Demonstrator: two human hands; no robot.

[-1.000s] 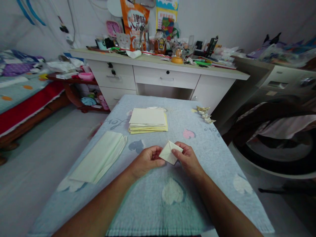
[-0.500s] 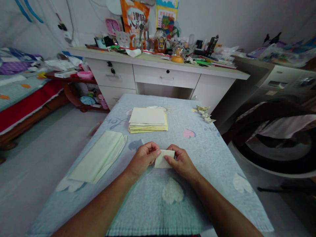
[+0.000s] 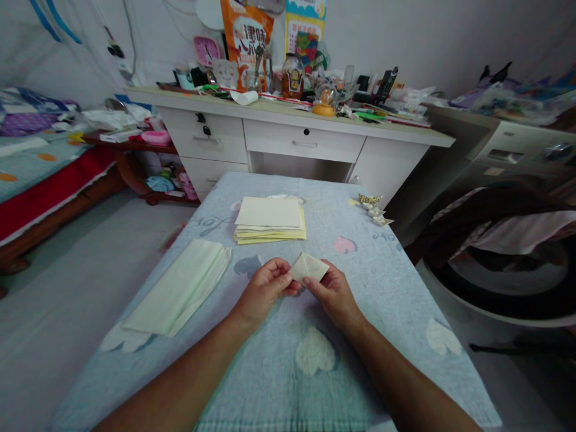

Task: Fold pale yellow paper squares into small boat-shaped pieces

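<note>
A small folded piece of pale cream paper (image 3: 309,268) is held between my two hands, just above the cloth-covered table (image 3: 270,372). My left hand (image 3: 273,283) pinches its left corner between thumb and fingers. On the other side my right hand (image 3: 332,289) grips the lower right part, the thumb on top and the fingers hidden behind. Crease lines meet near the upper middle of the paper. Beyond my hands lies a stack of cream and yellow sheets (image 3: 269,213). To the left rests a long bundle of pale green folded paper (image 3: 182,288).
Several small folded paper pieces (image 3: 375,210) sit at the table's far right corner. Behind the table stands a white desk (image 3: 288,126) crowded with jars, bags and odds and ends. A washing machine (image 3: 517,156) is on the right, a bed (image 3: 49,168) on the left.
The small folded paper has been turned from lying square to a diamond-like tilt and raised slightly. Both hands still grip it, and the stacks have not moved.
</note>
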